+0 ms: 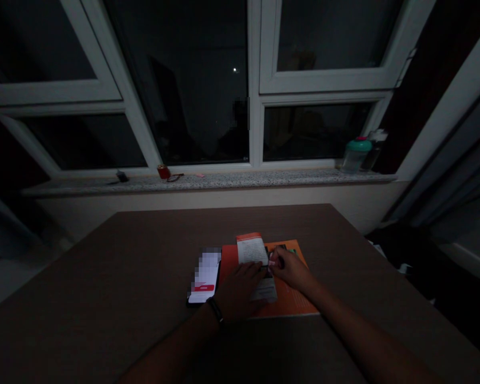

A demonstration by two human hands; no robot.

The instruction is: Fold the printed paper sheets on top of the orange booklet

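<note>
An orange book [294,301] lies flat on the dark wooden table. On top of it rests a printed paper sheet [253,249], its upper part white with an orange strip at the far edge. My left hand [242,288], fingers stretched out, lies flat over the lower part of the sheet. At the sheet's right edge my right hand [286,266] is closed in a pinch, with a small pale bit at its fingertips that is too dark and small to name. Left of the book, a phone [203,280] with a lit screen lies face up.
The wooden table [152,256] reaches to the wall under a window. Along the stone sill [232,180] stand a small red jar [163,172], a dark small item [122,176] and a bottle with a teal lid [355,154]. Curtains hang at both sides.
</note>
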